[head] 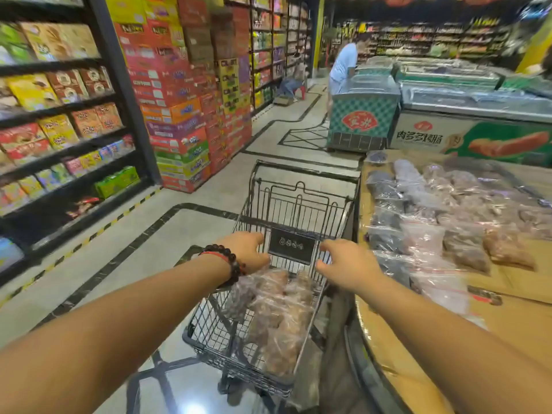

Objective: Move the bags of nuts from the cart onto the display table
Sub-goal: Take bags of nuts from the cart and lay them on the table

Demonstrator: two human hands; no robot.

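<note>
Both hands [298,258] on the cart [298,204] handle – bags of nuts [277,318] inside

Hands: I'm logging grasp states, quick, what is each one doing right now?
Left hand: open, fingers at the cart handle, holding nothing.
Right hand: open, fingers spread near the handle, holding nothing.

a supermarket: stocked shelves [59,121], stacked cartons [185,115], chest freezers [466,100], wire cart [298,186]

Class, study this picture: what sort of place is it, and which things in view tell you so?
Most likely a supermarket. Tall black shelves of boxed snacks line the aisle, glass-topped chest freezers stand ahead, and a black wire shopping cart holds clear bags of nuts.
</note>
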